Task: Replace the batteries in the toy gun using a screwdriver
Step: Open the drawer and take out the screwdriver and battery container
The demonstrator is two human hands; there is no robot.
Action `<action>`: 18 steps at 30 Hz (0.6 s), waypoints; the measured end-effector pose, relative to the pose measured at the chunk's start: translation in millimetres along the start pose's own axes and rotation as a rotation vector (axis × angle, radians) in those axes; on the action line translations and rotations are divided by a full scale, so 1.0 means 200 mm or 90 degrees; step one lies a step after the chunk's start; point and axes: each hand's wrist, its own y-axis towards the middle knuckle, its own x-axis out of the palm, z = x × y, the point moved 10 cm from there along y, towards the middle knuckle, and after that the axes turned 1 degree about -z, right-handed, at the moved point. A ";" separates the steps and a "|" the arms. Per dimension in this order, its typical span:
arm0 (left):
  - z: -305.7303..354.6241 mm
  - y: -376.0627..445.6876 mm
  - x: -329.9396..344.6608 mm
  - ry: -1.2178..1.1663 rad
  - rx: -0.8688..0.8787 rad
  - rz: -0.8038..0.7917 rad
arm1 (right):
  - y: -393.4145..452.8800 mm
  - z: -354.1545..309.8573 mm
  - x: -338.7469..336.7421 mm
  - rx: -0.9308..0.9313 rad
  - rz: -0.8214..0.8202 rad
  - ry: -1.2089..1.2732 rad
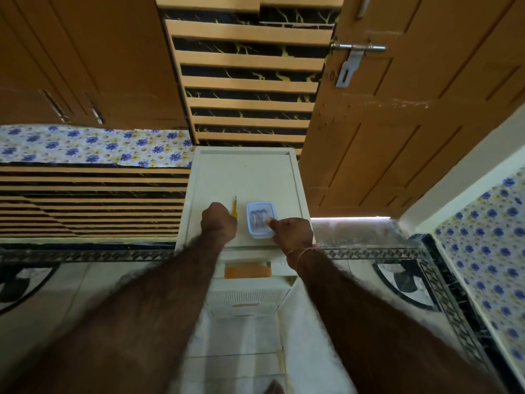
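My left hand [218, 220] gripped the yellow screwdriver [234, 209]; my right hand [289, 231] pinched the clear box [259, 220], apparently holding batteries [258, 216].

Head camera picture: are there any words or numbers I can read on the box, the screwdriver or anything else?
None can be read.
Box: batteries show through the clear lid, their print too blurred to read.
Screwdriver: no marking visible.
Drawer unit: an orange patch on its front, no letters legible.
Door latch: bare metal, no text.

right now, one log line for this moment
left hand: grips screwdriver | right hand: holds battery box | toy gun: unseen
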 end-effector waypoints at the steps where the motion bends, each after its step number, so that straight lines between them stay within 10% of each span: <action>1: 0.00 0.00 -0.01 -0.020 0.006 0.004 | -0.02 -0.01 -0.03 -0.044 0.050 -0.017; 4: 0.01 -0.10 -0.09 -0.039 0.078 0.080 | -0.20 -0.09 -0.10 -0.202 0.150 -0.051; 7: 0.04 -0.35 -0.11 0.001 0.229 0.119 | -0.39 -0.06 0.13 -0.323 -0.003 -0.219; 11: -0.07 -0.59 0.07 0.204 0.355 0.051 | -0.48 0.07 0.34 -0.322 -0.142 -0.492; 18: -0.22 -0.58 0.19 0.388 0.299 -0.130 | -0.46 0.11 0.35 -0.185 -0.213 -0.480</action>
